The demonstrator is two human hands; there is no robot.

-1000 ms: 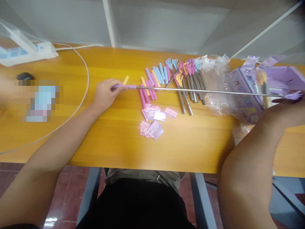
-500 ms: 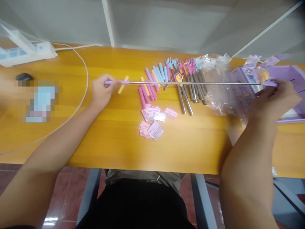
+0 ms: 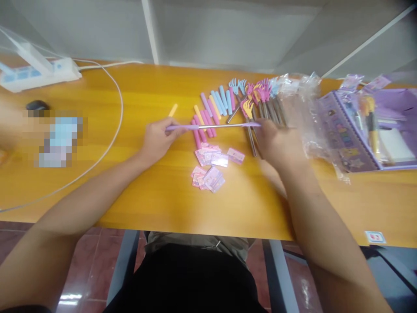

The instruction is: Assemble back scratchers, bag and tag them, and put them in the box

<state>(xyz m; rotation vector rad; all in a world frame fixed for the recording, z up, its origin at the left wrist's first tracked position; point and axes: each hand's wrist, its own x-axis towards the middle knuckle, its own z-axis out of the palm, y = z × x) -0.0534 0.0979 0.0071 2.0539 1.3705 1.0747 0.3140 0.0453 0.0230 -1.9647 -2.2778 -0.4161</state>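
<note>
Both hands grasp one telescopic back scratcher held level just above the table: left hand pinches the lilac grip, right hand closes on the claw end. Keep push straight along the axis so sections don't bind. Thin steel rod, lilac grip and claw; spare scratchers behind

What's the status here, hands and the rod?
Left hand grips purple handle. Right hand holds claw end. Telescopic back scratcher level above the loose pink grips.

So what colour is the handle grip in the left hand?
Lilac grip, pinched by the left hand; head view.
</note>
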